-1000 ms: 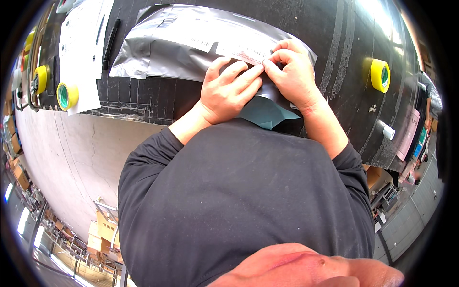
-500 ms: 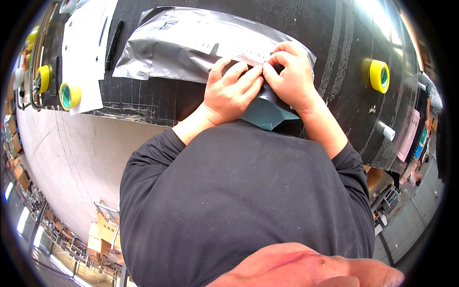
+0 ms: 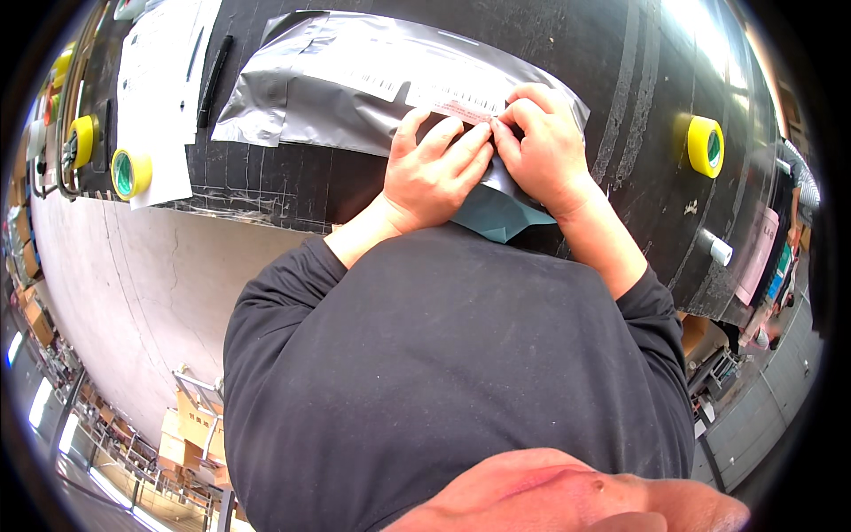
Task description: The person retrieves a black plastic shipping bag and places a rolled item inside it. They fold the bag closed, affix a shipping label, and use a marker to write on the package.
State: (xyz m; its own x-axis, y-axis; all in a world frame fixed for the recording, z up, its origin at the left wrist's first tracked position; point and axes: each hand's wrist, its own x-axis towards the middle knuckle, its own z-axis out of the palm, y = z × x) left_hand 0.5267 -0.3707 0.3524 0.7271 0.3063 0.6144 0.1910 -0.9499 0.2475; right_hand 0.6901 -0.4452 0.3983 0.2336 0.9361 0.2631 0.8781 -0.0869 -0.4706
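Observation:
A long silver-grey plastic mailing bag [image 3: 337,124] with a white printed label [image 3: 443,96] lies across the black table in front of me. My left hand [image 3: 434,173] curls over the bag's near edge, its fingers bent and its thumb hidden. Close beside it, my right hand [image 3: 545,155] pinches the bag at the label's lower edge with thumb and forefinger. The fingertips of both hands almost meet there. Below them, a light-blue sheet-like piece [image 3: 501,217] hangs towards my body; whether it belongs to the bag is hidden.
White papers [image 3: 164,97] and a black pen [image 3: 214,84] lie to the left. One roll of yellow tape [image 3: 131,174] rests at the papers' corner, another roll of tape [image 3: 706,147] at the right. A small white cylinder [image 3: 716,247] lies near the table's right part.
My hands and the bag stay almost in place. Only a slight shift of the fingertips and of the whole view shows.

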